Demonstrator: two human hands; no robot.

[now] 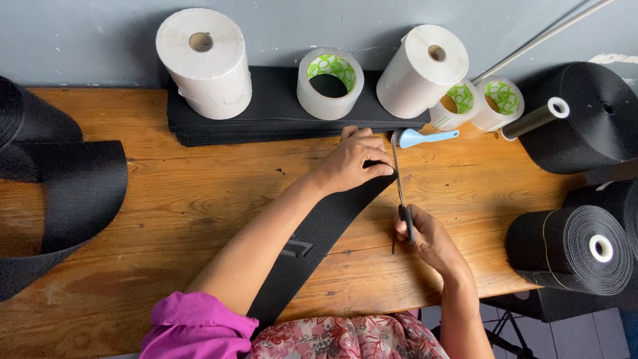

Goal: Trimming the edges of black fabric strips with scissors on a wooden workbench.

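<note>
While the left hand (355, 161) presses flat on the end of the black webbing strip (319, 233), fingers spread and not closed around it, the right hand (425, 236) is clenched on a thin metal blade (397, 179) just right of that end. Beyond the strip, a blue-handled tool (425, 137) lies near white paper rolls (206, 63) on the wooden table (166, 213).

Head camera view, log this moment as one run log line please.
left hand: pressing black strap flat | right hand: gripping thin blade tool at strap end | surface: wooden table
</note>
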